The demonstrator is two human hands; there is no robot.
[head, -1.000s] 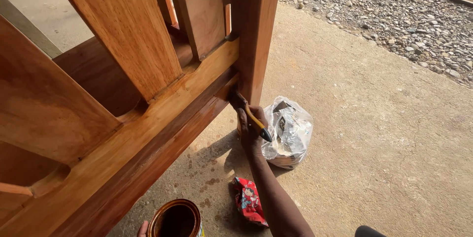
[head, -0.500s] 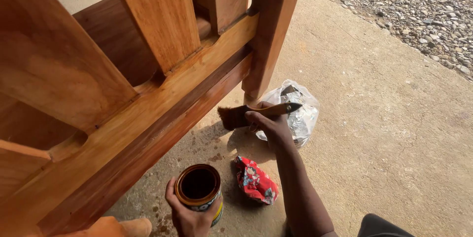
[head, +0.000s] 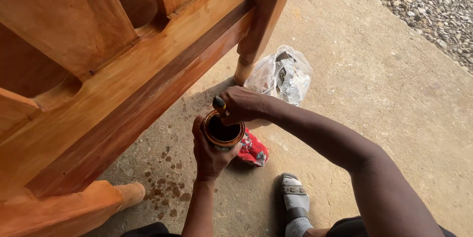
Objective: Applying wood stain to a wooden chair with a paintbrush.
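One small round tin of dark varnish (head: 222, 131), cupped off the floor in left hand (head: 209, 156); right hand (head: 244, 105) fisted on black-handled brush (head: 219, 103), dipping. Overloading risks drips on stained concrete floor (head: 162, 168).

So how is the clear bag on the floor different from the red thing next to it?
The clear plastic bag is see-through, puffed up and crinkly; the red packet is solid red, patterned and lies flatter. The bag looks bigger than the packet. The bag sits in the open by the wooden leg; the packet is partly hidden behind the tin. Both rest on the concrete floor.
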